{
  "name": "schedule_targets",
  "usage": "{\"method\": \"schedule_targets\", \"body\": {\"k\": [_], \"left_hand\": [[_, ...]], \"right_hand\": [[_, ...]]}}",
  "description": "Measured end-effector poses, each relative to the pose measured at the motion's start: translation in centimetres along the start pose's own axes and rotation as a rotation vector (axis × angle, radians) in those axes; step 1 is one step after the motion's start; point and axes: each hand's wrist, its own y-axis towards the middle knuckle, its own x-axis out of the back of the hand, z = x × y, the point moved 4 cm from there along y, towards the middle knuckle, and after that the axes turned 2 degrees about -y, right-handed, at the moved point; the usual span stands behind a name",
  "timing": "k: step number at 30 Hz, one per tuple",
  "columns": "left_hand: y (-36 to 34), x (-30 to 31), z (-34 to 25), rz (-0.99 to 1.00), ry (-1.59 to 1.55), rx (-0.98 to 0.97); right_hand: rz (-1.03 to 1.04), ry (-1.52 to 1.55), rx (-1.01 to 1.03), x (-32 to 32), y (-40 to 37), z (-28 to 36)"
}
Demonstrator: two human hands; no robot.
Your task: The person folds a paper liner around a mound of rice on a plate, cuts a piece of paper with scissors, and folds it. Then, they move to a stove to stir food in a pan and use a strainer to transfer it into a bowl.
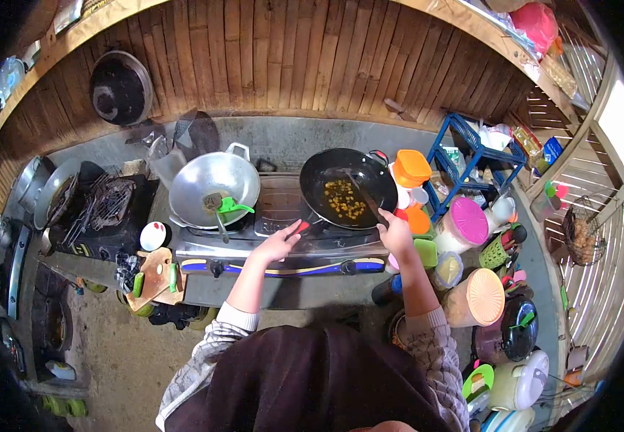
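Observation:
A black wok sits on the right side of the stove, with small yellow-brown pieces of food in its bottom. My left hand is closed around the wok's red handle at its lower left. In my right hand is a spatula, its blade end down in the wok by the food. To the left, a large silver wok rests on the other side of the stove. Inside it lie a metal ladle and a bright green utensil.
The two-burner stove stands on a counter. At left are a cutting board with green vegetables and a blackened grill. Plastic containers and a blue rack crowd the right. A dark pan hangs on the bamboo wall.

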Motion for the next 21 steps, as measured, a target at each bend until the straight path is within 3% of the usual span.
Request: {"method": "schedule_targets", "body": {"k": [6,18,21], "left_hand": [[0.1,0.0,0.1,0.002,-0.005,-0.003],[-0.2,-0.1,-0.3,0.0,-0.019,0.017],[-0.4,0.0,-0.5,0.006,-0.002,0.034]], "right_hand": [[0.029,-0.138,-0.072,-0.5,-0.4,-1.0],[0.012,0.026,0.107,3.3,-4.3,-3.6],[0.174,-0.052,-0.073,6.1,-5.4,-2.8]]}}
